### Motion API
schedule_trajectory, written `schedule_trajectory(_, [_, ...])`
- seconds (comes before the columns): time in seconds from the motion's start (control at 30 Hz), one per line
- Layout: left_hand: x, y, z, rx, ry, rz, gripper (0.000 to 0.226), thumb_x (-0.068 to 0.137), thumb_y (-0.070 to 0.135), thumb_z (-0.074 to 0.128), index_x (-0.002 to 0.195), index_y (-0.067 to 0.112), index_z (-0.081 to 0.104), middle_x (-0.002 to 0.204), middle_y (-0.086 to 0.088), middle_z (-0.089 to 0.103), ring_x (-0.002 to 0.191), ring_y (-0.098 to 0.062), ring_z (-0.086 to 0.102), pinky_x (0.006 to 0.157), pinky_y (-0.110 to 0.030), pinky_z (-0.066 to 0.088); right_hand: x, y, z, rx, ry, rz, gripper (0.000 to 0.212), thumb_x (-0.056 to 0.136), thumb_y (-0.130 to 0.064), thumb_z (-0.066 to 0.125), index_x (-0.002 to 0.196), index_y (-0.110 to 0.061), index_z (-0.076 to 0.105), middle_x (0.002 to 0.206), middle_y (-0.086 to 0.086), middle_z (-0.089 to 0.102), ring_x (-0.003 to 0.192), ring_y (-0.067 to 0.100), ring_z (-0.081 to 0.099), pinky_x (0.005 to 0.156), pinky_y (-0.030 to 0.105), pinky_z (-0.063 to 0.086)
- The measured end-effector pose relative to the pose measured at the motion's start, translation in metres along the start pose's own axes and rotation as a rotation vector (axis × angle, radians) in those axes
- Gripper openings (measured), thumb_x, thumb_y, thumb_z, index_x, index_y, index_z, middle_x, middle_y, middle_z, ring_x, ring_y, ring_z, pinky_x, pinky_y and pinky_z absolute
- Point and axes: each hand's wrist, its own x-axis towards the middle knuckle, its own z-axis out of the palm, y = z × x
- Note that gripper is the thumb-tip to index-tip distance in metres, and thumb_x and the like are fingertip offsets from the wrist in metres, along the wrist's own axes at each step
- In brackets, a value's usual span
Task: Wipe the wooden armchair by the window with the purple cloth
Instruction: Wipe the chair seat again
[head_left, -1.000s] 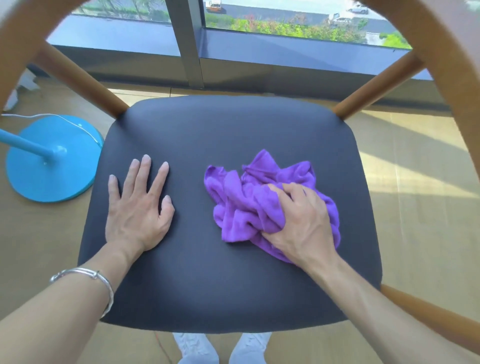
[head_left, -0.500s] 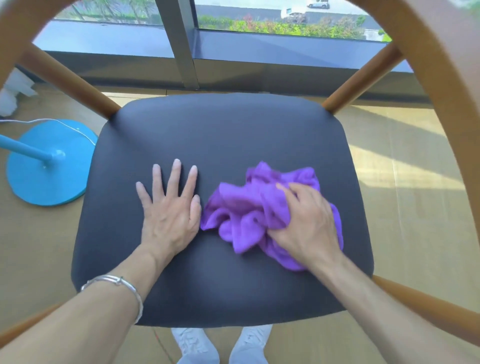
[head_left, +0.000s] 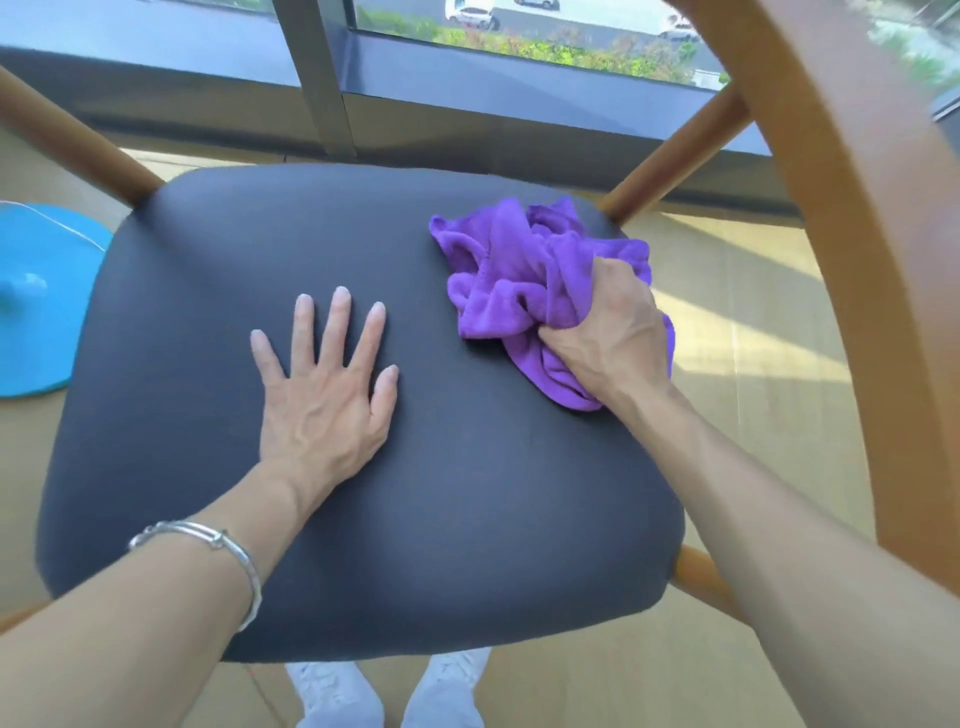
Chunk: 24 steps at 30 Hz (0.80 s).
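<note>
Armchair: wooden armchair (head_left: 852, 249), dark padded seat (head_left: 363, 519).
Cloth: crumpled purple cloth (head_left: 514, 270), seat's far right corner.
Right hand (head_left: 613, 338): clenched on cloth.
Left hand (head_left: 327, 405): flat, fingers spread, mid-seat.
Risk: bunched cloth likely skips patches; could slide off right edge.
</note>
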Motion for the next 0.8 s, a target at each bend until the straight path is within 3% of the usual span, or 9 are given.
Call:
schedule_trajectory(0.1, [-0.005, 0.01, -0.001, -0.023, -0.021, -0.007, 0.06, 0.092, 0.041, 0.016, 0.147, 0.016, 0.021, 0.154, -0.014, 0.018, 0.139, -0.041, 0.01, 0.101, -0.07, 0.014, -0.042, 0.0, 0.001, -0.006, 0.039, 0.017, 0.059, 0.066, -0.034, 0.077, 0.118, -0.01, 0.062, 0.109, 0.012, 0.062, 0.102, 0.037, 0.057, 0.088, 0.046, 0.045])
schedule_trajectory(0.2, [-0.02, 0.023, 0.004, -0.014, -0.028, 0.103, 0.06, 0.093, 0.043, 0.018, 0.146, 0.014, 0.025, 0.153, -0.017, 0.022, 0.139, -0.042, 0.014, 0.102, -0.068, 0.015, -0.088, -0.003, 0.007, -0.02, 0.116, 0.009, 0.064, 0.068, -0.049, 0.064, 0.124, -0.018, 0.06, 0.112, 0.01, 0.064, 0.105, 0.039, 0.06, 0.088, 0.052, 0.049])
schedule_trajectory(0.33, [-0.036, 0.023, 0.008, 0.001, -0.016, 0.203, 0.06, 0.093, 0.041, 0.022, 0.145, 0.012, 0.029, 0.152, -0.018, 0.025, 0.138, -0.04, 0.018, 0.104, -0.063, 0.015, -0.157, 0.004, 0.009, -0.061, 0.098, -0.008, 0.065, 0.072, -0.066, 0.054, 0.126, -0.03, 0.046, 0.122, 0.007, 0.062, 0.119, 0.036, 0.056, 0.096, 0.053, 0.047])
schedule_trajectory(0.53, [-0.044, 0.017, 0.007, 0.01, -0.018, 0.271, 0.059, 0.093, 0.042, 0.023, 0.143, 0.012, 0.032, 0.15, -0.019, 0.027, 0.138, -0.042, 0.021, 0.104, -0.061, 0.018, -0.222, 0.026, 0.008, -0.052, 0.05, -0.049, 0.07, 0.078, -0.082, 0.044, 0.125, -0.03, 0.051, 0.126, 0.007, 0.061, 0.128, 0.033, 0.048, 0.097, 0.056, 0.045])
schedule_trajectory(0.8, [-0.046, 0.021, 0.007, 0.01, -0.007, 0.253, 0.059, 0.092, 0.038, 0.022, 0.143, 0.01, 0.03, 0.149, -0.021, 0.027, 0.136, -0.044, 0.022, 0.102, -0.063, 0.019, -0.188, 0.023, 0.01, 0.05, 0.071, 0.127, 0.063, 0.07, -0.056, 0.065, 0.122, -0.02, 0.061, 0.123, 0.004, 0.055, 0.12, 0.036, 0.053, 0.095, 0.054, 0.046])
